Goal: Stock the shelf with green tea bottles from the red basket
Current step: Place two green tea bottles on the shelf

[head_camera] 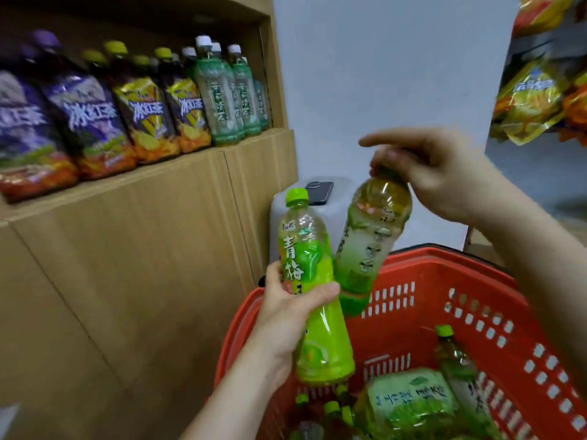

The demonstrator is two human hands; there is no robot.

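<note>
My left hand (290,308) grips a bright green bottle with a green cap (313,281) around its middle, above the red basket (470,281). My right hand (435,173) holds a pale green tea bottle (370,236) by its cap, tilted and hanging beside the first bottle. Several more green tea bottles (409,398) lie in the basket. On the wooden shelf (247,144), a few white-capped green tea bottles (228,90) stand at the right end of the row.
Purple and yellow-labelled iced tea bottles (95,112) fill the shelf's left and middle. A grey box with a dark phone (319,192) on top stands behind the basket. Yellow snack bags (533,100) hang at the right. A white wall is behind.
</note>
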